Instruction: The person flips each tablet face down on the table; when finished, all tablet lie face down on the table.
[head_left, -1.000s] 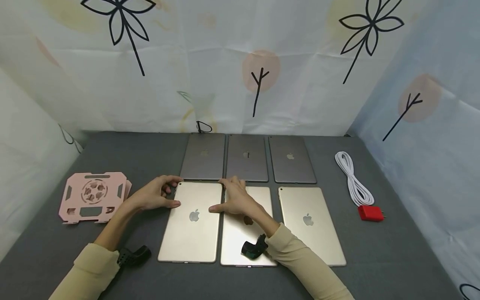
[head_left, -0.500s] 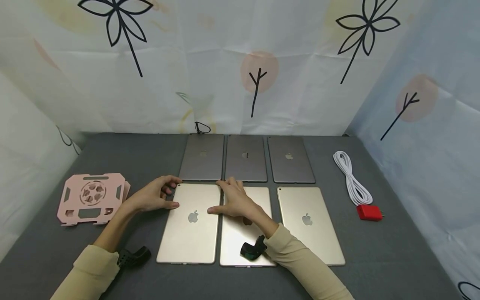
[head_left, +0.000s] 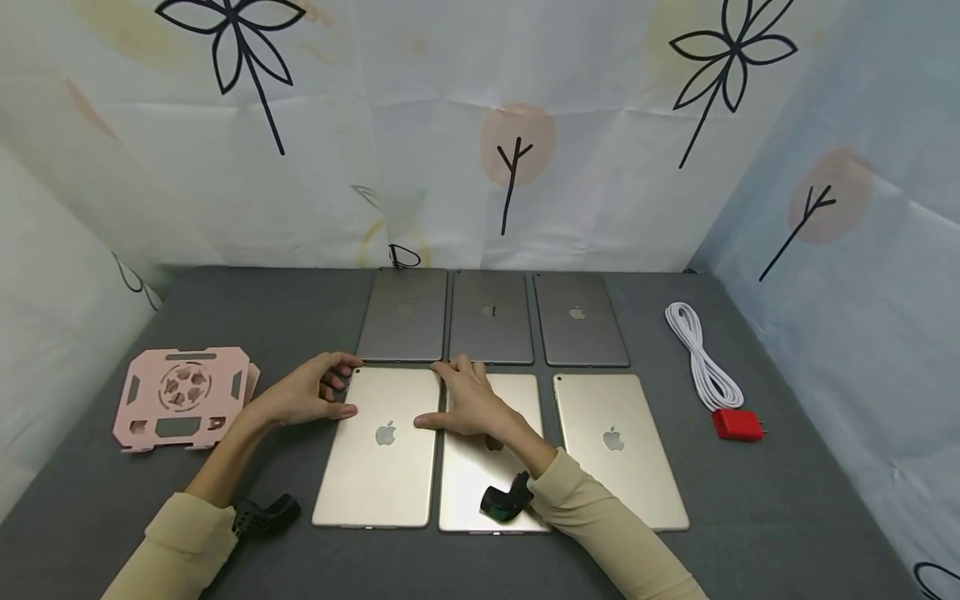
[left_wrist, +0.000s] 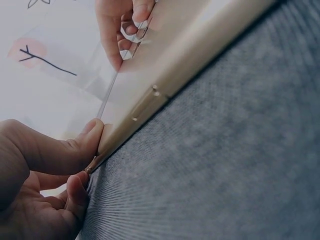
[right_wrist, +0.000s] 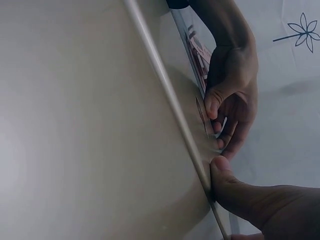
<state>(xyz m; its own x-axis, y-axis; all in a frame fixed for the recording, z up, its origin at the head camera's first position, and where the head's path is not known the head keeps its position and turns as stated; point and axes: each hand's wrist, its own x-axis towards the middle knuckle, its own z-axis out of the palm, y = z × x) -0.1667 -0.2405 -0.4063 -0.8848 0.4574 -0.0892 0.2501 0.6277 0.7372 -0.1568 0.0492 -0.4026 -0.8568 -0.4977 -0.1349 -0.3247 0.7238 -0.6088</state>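
Note:
A gold tablet (head_left: 378, 479) lies back up, its apple logo showing, at the left of the front row. My left hand (head_left: 309, 392) holds its upper left corner, thumb along the left edge; the left wrist view shows that thumb (left_wrist: 87, 145) on the rim, fingers curled beside the corner. My right hand (head_left: 474, 402) holds the upper right corner, thumb pointing left over the back. Its fingertips are mostly hidden in the right wrist view, where the thumb (right_wrist: 222, 175) meets the edge. Under the right wrist lies a second gold tablet (head_left: 459, 492), partly covered.
Another gold tablet (head_left: 618, 475) lies to the right. Three grey tablets, left (head_left: 405, 337), middle (head_left: 491, 340) and right (head_left: 585, 340), form the back row. A pink slotted stand (head_left: 222, 392) is at left. At right lie a coiled white cable (head_left: 701, 358) and a red plug (head_left: 738, 425).
The whole head view has shifted slightly. Both hands keep their places on the gold tablet, and nothing else has visibly moved.

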